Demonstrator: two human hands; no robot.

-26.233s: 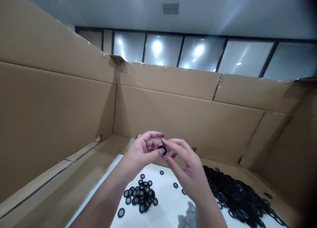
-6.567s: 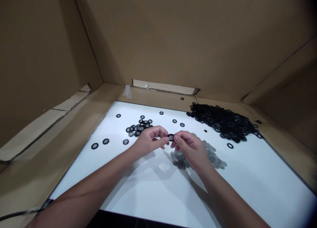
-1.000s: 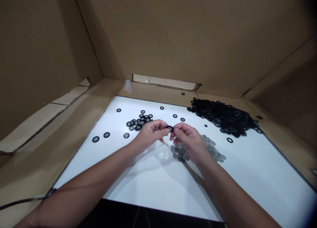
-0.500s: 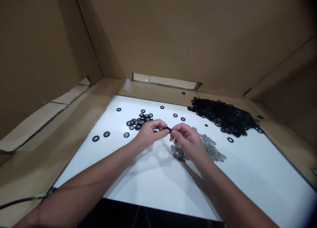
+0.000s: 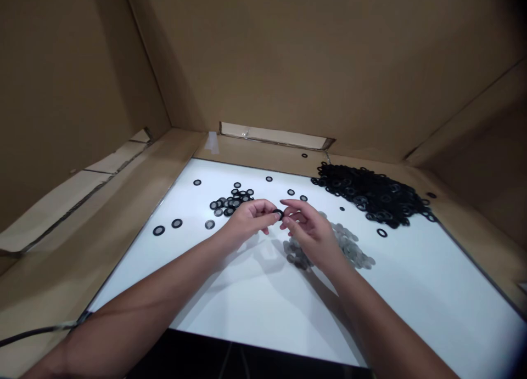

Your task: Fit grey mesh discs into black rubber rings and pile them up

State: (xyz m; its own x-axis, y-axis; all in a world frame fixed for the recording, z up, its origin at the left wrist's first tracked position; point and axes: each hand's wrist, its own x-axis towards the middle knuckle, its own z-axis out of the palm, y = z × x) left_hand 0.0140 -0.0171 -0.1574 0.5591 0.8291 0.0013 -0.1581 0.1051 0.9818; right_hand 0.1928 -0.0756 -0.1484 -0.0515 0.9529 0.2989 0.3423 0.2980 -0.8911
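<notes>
My left hand (image 5: 256, 217) pinches a black rubber ring (image 5: 281, 213) between thumb and fingers, above the white board. A grey disc seems to sit inside this ring, partly covered by the thumb. My right hand (image 5: 308, 225) has its thumb and a fingertip at the ring's right edge, while its index finger is lifted off and stretched out. Below and behind the right hand lies a pile of grey round discs (image 5: 349, 250), partly hidden by that hand. Just beyond the left hand is a cluster of black rings with grey centres (image 5: 226, 203).
A large heap of black rings (image 5: 374, 192) covers the board's back right corner. One loose ring (image 5: 382, 233) lies in front of it. Several filled rings (image 5: 177, 223) are scattered at left and back. Cardboard walls (image 5: 313, 66) enclose the white board (image 5: 251, 313). A black cable (image 5: 33, 335) runs at lower left.
The right index finger has lifted away from the ring and straightened. The ring has tilted, so more of its face shows. The left hand keeps its pinch in nearly the same place.
</notes>
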